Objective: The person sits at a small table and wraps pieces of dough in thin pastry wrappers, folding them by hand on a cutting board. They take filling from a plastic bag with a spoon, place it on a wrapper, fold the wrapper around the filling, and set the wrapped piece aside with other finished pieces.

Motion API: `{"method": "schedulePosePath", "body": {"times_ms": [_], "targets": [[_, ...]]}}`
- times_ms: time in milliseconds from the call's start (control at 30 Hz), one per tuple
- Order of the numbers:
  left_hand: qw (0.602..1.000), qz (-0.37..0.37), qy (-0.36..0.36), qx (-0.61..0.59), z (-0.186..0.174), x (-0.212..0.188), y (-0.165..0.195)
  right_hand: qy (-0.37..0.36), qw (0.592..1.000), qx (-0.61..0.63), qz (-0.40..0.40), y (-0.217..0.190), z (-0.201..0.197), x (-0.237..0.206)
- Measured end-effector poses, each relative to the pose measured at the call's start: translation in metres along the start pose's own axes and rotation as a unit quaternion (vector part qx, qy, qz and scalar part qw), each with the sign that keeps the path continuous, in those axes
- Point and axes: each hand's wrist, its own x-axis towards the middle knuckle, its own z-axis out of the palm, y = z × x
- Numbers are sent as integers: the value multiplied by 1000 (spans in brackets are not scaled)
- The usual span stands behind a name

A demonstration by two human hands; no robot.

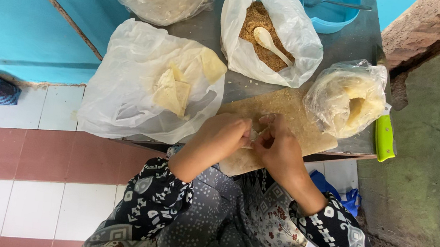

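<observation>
Left hand (pixel 218 137): yours, pinched onto a small pale wrapper (pixel 256 135), steadying it.
Right hand (pixel 278 146): pinching the same piece.
Cutting board (pixel 307 129): underneath, catching crumbs.
Filling bag (pixel 296 33): twelve o'clock, spoon (pixel 271 43) ready inside.

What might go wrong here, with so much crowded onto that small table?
The wooden cutting board juts past the metal table's edge under both hands, so pressing could tip it. The green-handled knife lies at the table's corner and might slide off. The open bag of brown crumbs could spill.
</observation>
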Motion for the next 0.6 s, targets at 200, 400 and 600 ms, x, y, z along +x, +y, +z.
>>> {"method": "schedulePosePath", "body": {"times_ms": [200,400,600], "targets": [[985,116,118,55,4,-25,-6,23,978,-45,-202,16,5,-10],[957,200,168,128,9,-53,-8,31,936,-121,-328,22,-3,-13],[963,153,184,121,16,-51,-5,32,926,-133,-353,16,-6,-10]]}}
